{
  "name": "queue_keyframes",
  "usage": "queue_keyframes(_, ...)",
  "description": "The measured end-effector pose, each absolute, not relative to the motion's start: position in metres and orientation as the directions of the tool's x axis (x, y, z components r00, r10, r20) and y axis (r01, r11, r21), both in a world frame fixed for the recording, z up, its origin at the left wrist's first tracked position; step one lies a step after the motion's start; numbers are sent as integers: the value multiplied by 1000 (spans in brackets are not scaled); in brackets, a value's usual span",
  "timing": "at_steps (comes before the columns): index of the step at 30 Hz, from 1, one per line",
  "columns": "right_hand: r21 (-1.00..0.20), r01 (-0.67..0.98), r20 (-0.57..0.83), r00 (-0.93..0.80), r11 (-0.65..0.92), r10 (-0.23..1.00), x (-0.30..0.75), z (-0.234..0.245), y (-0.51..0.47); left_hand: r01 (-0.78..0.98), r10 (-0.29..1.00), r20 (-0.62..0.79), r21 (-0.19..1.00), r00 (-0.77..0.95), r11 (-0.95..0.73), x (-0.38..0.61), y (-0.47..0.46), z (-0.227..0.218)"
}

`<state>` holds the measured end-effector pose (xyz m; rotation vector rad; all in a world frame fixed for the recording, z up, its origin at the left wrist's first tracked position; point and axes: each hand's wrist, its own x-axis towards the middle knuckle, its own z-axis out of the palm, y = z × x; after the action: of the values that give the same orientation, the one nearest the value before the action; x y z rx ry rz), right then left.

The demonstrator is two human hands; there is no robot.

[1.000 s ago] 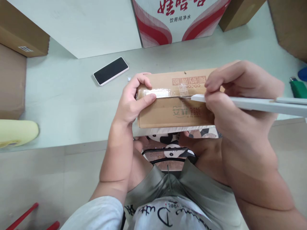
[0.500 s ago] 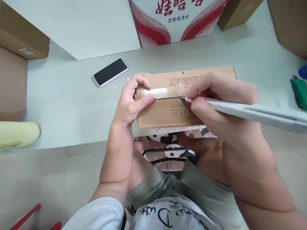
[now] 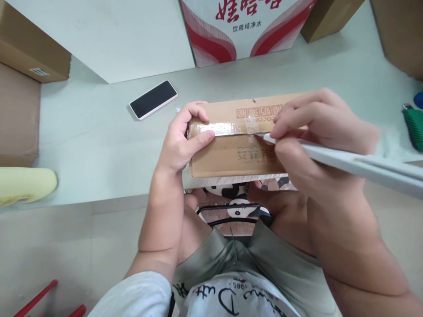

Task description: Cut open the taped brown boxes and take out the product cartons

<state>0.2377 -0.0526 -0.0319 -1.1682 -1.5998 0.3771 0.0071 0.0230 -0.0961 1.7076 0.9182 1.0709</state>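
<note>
A small brown cardboard box [image 3: 231, 154] lies at the near edge of the pale table [image 3: 99, 136], its top seam covered with clear tape [image 3: 228, 128]. My left hand [image 3: 181, 141] grips the box's left end, thumb pressed on the tape. My right hand [image 3: 317, 141] is closed around a long white utility knife [image 3: 357, 160], whose tip touches the taped seam to the right of the box's middle. The box's right end is hidden behind my right hand.
A black phone [image 3: 153, 98] lies on the table left of the box. A red-and-white printed carton [image 3: 244, 26] stands behind, brown cartons [image 3: 29, 48] at the left and right edges. A green tool [image 3: 414, 127] lies at the far right, a yellow object [image 3: 26, 185] at the left.
The knife tip slid left along the taped seam, then drew back a little to the right. My left hand has kept its hold on the box's left end.
</note>
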Motion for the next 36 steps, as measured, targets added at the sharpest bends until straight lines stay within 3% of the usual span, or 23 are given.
queue_keyframes(4,-710,559,528,22,427,849,238,-28,-53,140,901,277,931,333,-338,7,24,-96)
queue_keyframes(12,-824,348,534,211,448,818,241,-35,-52,137,890,288,925,355,-354,7,23,-95)
queue_keyframes(17,-781,334,619,303,527,725,240,-39,-49,161,883,323,905,341,-394,1,26,-102)
queue_keyframes(26,-797,304,603,427,522,674,236,-36,-54,40,869,383,909,313,-415,-8,34,-114)
queue_keyframes(36,-792,275,604,479,545,637,235,-39,-52,174,848,423,854,318,-491,-14,35,-110)
